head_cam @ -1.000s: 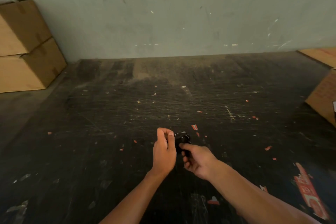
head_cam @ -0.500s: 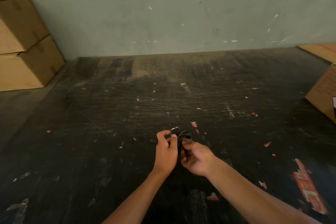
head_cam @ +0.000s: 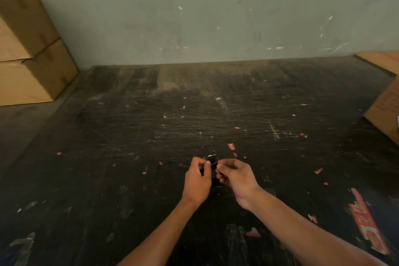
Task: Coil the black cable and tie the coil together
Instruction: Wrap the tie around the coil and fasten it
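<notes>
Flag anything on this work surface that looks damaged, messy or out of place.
The dark table is heavily scratched and littered with red and white paper scraps. A torn red label is stuck near its right edge. Both hands, left hand and right hand, hold the small black cable coil normally.

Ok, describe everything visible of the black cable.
The black cable shows only as a small dark bundle, pinched between the left hand and right hand above the dark scratched table. A thin pale tie strand runs across it between the fingertips. A light tip peeks out on top; most is hidden.
</notes>
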Available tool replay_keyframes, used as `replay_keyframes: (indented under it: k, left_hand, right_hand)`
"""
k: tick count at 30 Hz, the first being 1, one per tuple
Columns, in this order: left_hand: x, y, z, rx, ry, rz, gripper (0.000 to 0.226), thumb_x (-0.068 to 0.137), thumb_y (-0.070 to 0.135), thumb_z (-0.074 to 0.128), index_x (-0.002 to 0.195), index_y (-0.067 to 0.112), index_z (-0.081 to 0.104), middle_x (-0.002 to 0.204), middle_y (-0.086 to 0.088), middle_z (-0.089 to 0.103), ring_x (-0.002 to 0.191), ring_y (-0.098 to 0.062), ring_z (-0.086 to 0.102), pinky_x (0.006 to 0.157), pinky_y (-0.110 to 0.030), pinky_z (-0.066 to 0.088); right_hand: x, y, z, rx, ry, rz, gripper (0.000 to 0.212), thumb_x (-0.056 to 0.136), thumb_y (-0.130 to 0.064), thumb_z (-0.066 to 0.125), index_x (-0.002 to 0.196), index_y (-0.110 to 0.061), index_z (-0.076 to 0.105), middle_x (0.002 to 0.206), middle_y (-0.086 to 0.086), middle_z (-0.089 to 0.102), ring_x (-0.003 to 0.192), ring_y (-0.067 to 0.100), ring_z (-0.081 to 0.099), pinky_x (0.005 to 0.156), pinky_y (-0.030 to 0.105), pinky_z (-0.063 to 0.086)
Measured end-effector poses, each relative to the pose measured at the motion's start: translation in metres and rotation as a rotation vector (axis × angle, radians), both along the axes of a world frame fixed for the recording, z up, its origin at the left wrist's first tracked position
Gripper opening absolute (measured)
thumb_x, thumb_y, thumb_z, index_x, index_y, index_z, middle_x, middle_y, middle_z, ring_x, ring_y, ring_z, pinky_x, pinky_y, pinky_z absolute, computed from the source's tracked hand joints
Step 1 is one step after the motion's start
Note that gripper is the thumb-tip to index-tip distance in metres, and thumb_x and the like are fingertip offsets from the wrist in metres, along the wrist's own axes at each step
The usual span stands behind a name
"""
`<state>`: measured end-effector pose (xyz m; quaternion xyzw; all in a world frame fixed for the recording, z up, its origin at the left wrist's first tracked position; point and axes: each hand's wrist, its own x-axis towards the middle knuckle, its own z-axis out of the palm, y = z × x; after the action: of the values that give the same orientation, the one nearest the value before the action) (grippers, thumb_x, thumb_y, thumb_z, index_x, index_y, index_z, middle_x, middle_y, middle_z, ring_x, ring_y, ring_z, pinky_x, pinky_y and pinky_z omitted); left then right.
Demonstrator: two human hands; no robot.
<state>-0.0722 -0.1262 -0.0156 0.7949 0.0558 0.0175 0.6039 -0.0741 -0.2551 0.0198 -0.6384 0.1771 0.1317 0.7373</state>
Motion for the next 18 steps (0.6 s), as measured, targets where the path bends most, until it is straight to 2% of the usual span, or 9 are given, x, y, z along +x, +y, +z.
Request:
replay_keyframes:
  k: [2,4,7,9,11,13,16,18]
  left_hand:
    - [0.0,0.0,0.002,0.003,0.006,-0.018,0.008,0.101,0.022,0.05,0.1,0.016,0.056,0.092,-0.005,0.067,0.082,-0.019,0.067,0.073,-0.04,0.058]
    - [0.001,0.002,0.002,0.012,0.004,-0.037,0.006,0.101,0.022,0.05,0.1,0.019,0.055,0.09,-0.004,0.067,0.075,-0.012,0.065,0.067,-0.036,0.057]
    - [-0.001,0.003,0.0,0.059,-0.025,-0.078,0.005,0.101,0.02,0.05,0.098,0.02,0.055,0.085,-0.003,0.066,0.061,-0.003,0.058,0.056,-0.028,0.052]
    - [-0.002,0.002,-0.001,0.083,-0.033,-0.106,0.006,0.101,0.02,0.05,0.098,0.02,0.055,0.084,-0.003,0.066,0.06,-0.007,0.058,0.057,-0.033,0.053]
    - [-0.004,0.001,-0.001,0.096,-0.042,-0.131,0.006,0.101,0.019,0.05,0.097,0.021,0.055,0.084,-0.003,0.067,0.066,-0.016,0.062,0.061,-0.041,0.054]
    - [-0.005,0.002,0.0,0.112,-0.056,-0.155,0.007,0.101,0.018,0.05,0.096,0.022,0.054,0.086,-0.003,0.068,0.073,-0.02,0.065,0.064,-0.044,0.054]
    - [-0.007,0.006,0.003,0.149,-0.084,-0.198,0.008,0.101,0.018,0.05,0.096,0.023,0.055,0.087,-0.003,0.068,0.075,-0.02,0.064,0.066,-0.044,0.054]
    - [-0.007,0.008,0.004,0.172,-0.109,-0.23,0.009,0.101,0.018,0.05,0.095,0.023,0.055,0.084,-0.002,0.066,0.072,-0.02,0.062,0.066,-0.044,0.052]
  right_hand:
    - [-0.002,-0.003,0.001,-0.032,-0.071,0.058,0.02,0.087,-0.004,0.066,0.104,-0.012,0.069,0.097,0.01,0.07,0.086,0.018,0.066,0.083,0.035,0.057]
    - [-0.004,-0.005,0.0,-0.106,-0.149,0.13,0.025,0.085,-0.003,0.068,0.106,-0.017,0.069,0.103,0.002,0.071,0.095,0.012,0.067,0.082,0.027,0.056]
    - [-0.002,-0.006,-0.001,-0.406,-0.319,0.198,0.025,0.088,-0.006,0.064,0.104,-0.025,0.067,0.101,-0.009,0.069,0.097,0.003,0.066,0.074,0.012,0.052]
    - [0.0,-0.007,-0.002,-0.638,-0.446,0.226,0.022,0.09,-0.008,0.062,0.104,-0.025,0.066,0.101,-0.012,0.066,0.094,-0.001,0.064,0.076,0.011,0.05]
    - [0.002,-0.009,-0.001,-0.774,-0.543,0.246,0.019,0.09,-0.01,0.063,0.105,-0.021,0.068,0.099,-0.01,0.064,0.091,-0.001,0.061,0.078,0.013,0.049]
    - [0.003,-0.011,-0.001,-0.825,-0.579,0.262,0.018,0.089,-0.01,0.065,0.104,-0.019,0.069,0.098,-0.011,0.061,0.089,-0.002,0.059,0.081,0.016,0.051]
    - [0.005,-0.014,0.001,-0.8,-0.566,0.291,0.015,0.088,-0.01,0.066,0.101,-0.016,0.069,0.109,-0.011,0.058,0.102,-0.001,0.056,0.088,0.012,0.044]
    - [0.006,-0.014,0.006,-0.737,-0.511,0.3,0.013,0.087,-0.009,0.067,0.094,-0.02,0.066,0.104,-0.009,0.063,0.102,0.004,0.059,0.084,0.012,0.044]
